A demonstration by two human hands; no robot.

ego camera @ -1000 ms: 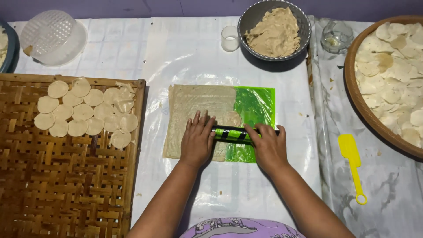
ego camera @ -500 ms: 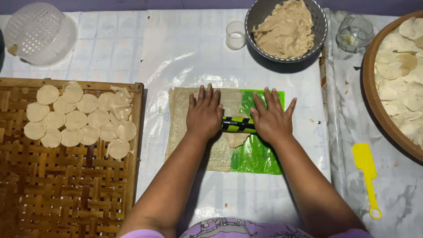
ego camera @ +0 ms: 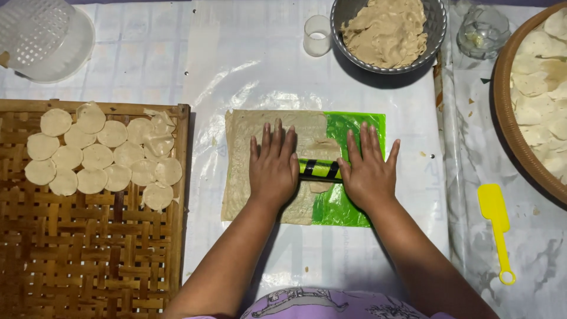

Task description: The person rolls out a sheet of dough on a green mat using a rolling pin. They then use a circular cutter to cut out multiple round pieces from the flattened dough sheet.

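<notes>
Head view: left hand and right hand press flat, fingers spread, on the roller.

Plastic-covered table under woven tray

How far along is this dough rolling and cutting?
Done: rows of cut dough rounds lie on the woven bamboo tray. In hand: the left hand and right hand press a green-and-black roller across a thin dough sheet on green plastic. Left: the metal bowl holds plenty of unrolled dough.
</notes>
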